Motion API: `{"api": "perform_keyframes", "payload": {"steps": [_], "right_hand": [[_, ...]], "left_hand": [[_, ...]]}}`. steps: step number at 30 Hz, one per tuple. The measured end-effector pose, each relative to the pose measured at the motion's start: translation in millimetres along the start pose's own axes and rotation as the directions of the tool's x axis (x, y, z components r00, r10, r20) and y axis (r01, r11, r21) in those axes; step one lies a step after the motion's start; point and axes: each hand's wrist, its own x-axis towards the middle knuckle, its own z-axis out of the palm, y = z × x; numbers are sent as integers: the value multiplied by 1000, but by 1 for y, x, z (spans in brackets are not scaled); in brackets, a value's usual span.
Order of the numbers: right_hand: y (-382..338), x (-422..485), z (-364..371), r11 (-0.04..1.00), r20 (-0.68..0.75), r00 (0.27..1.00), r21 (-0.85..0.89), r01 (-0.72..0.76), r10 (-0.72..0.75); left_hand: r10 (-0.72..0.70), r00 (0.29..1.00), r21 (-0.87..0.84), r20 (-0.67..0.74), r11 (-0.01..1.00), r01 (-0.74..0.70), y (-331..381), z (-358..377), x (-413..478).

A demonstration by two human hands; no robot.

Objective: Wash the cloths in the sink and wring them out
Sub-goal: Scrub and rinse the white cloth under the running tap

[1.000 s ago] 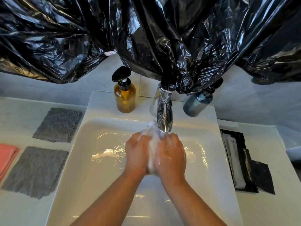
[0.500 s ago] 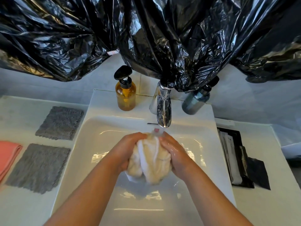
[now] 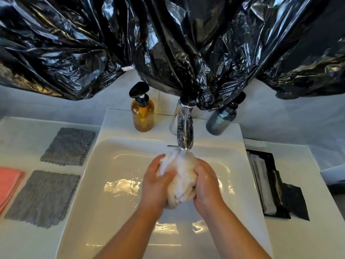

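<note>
A bunched white cloth [image 3: 180,176] is held over the white sink [image 3: 104,184], right under the chrome tap [image 3: 183,130], where water runs onto its top. My left hand [image 3: 155,184] grips the cloth from the left with the thumb curled over it. My right hand [image 3: 206,182] grips it from the right. Two grey cloths, one farther [image 3: 68,146] and one nearer [image 3: 43,198], lie flat on the counter left of the sink. A pink cloth [image 3: 9,184] lies folded at the left edge.
An amber pump bottle [image 3: 142,114] and a dark grey bottle [image 3: 222,118] stand on the sink's back ledge beside the tap. Black plastic sheeting [image 3: 168,43] hangs low over the tap. A black tray with sachets [image 3: 267,184] sits to the right.
My hands have gone from pressing palms together, to spreading the cloth lower in the basin, to bunching it up under the tap again.
</note>
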Motion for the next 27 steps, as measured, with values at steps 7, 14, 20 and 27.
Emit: {"api": "perform_keyframes", "payload": {"steps": [7,14,20,27], "right_hand": [[16,1,6,954,72,981,-229,192,-180],[13,19,25,901,-56,968,-381,206,-245],[6,30,22,991,-124,991,-119,-66,51],[7,15,19,921,-28,988,367,-133,153]], "left_hand": [[-35,997,62,-68,997,40,6,6,26],[109,994,302,-2,947,-104,6,5,33],[91,984,447,153,882,-151,7,-10,31],[102,993,201,-53,975,-89,1,-3,-4]]}}
